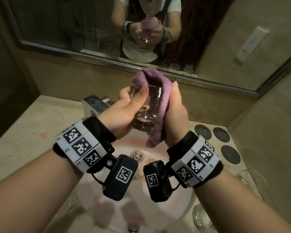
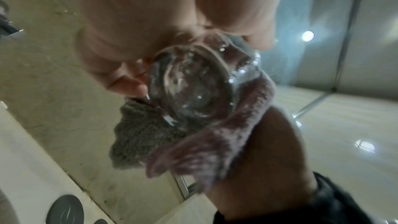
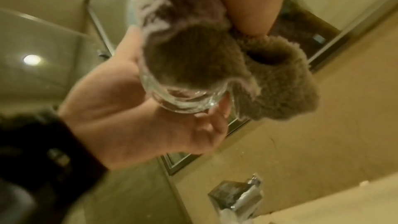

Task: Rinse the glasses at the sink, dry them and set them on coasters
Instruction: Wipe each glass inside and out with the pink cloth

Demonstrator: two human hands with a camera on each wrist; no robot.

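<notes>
A clear glass tumbler (image 1: 146, 106) is held up over the sink basin (image 1: 107, 207). My left hand (image 1: 133, 96) grips it, thumb on the near side and fingers behind. A purple cloth (image 1: 160, 105) lies over the rim and hangs down the glass's right side. My right hand (image 1: 173, 101) holds the cloth against the glass, thumb pointing up. In the left wrist view the thick glass base (image 2: 189, 88) faces the camera with the cloth (image 2: 204, 142) beside it. In the right wrist view the cloth (image 3: 280, 83) bunches round the glass (image 3: 185, 100). Three dark round coasters (image 1: 221, 134) lie on the counter at right.
A chrome faucet (image 1: 94, 105) stands behind the basin, below my left hand. Two more glasses (image 1: 252, 179) (image 1: 202, 216) stand on the counter at lower right. A framed mirror (image 1: 74, 31) covers the wall ahead, and a side wall (image 1: 267, 132) closes in the right.
</notes>
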